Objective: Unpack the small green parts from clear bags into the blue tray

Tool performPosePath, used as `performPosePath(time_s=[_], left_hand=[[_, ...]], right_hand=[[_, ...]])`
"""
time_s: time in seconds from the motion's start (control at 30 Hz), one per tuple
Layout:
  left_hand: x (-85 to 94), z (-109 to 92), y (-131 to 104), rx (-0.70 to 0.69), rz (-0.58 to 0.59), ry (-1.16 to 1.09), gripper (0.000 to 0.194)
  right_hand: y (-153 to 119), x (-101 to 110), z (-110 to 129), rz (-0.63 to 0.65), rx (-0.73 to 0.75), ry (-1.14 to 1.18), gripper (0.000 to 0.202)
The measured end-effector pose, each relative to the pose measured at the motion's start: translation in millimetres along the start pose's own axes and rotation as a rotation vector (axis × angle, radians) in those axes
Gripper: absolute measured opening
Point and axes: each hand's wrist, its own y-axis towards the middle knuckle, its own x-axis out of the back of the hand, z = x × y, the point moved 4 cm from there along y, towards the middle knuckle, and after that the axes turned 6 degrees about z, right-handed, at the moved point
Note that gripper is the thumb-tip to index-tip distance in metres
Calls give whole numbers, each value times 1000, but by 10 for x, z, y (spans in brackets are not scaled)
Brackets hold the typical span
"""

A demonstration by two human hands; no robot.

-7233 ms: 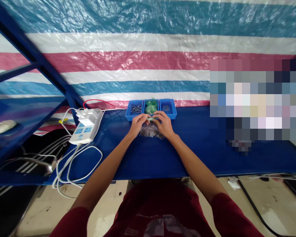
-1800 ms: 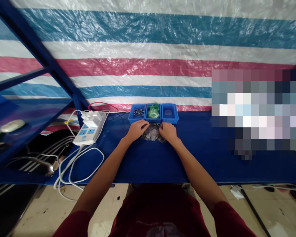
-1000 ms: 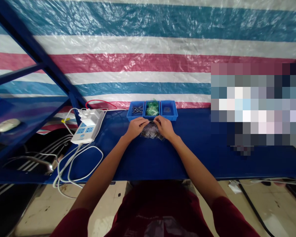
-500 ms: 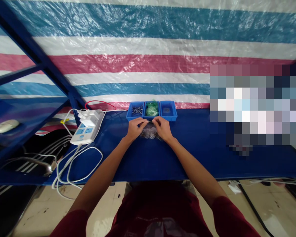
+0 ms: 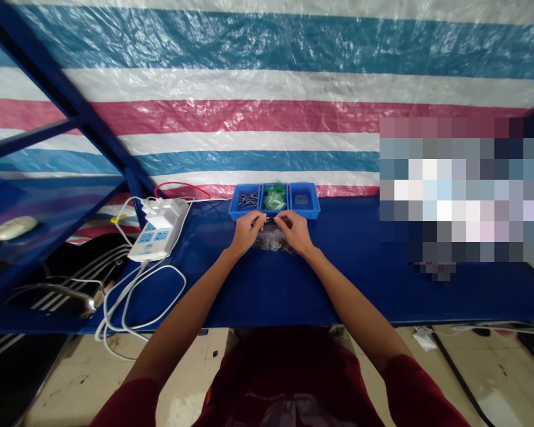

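Note:
Between my two hands runs a thin, shiny metal piece [image 5: 270, 219], too small to name exactly. My left hand [image 5: 246, 232] pinches its left end between thumb and fingers. The other end is pinched in my right hand [image 5: 297, 231]. Just below the fingers, a clear plastic bag [image 5: 270, 239] with small dark contents lies on the blue table [image 5: 276, 284]. Close behind the hands stand three joined blue bins. Loose metal pins or screws [image 5: 248, 200] fill part of the left bin, and a green plastic bag [image 5: 275, 197] sits in the middle one.
The right blue bin [image 5: 312, 212] has a small flat clear item at its bottom. A white power strip [image 5: 153, 237] with plugged-in chargers stands at the left, its white cable [image 5: 127, 308] looping over the table edge. Striped sheeting [image 5: 249, 118] hangs behind. A pixelated area covers the right side.
My left fingers have shifted slightly and stand more upright on the thin metal piece. Both hands stay in nearly the same place above the clear bag.

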Motion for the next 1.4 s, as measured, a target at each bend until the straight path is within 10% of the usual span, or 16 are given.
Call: performPosePath(time_s=[0.6,1.13,1.4], left_hand=[[-23,31,3,86,-96,-298,31],[-45,2,-9,-128,12,116,29],[-64,77,-11,-14,-4,-3,27]], right_hand=[[-5,-52,-28,44,6,-155,35],[-25,59,-37,-121,-64,-138,37],[-14,21,-42,-29,-41,-98,29]])
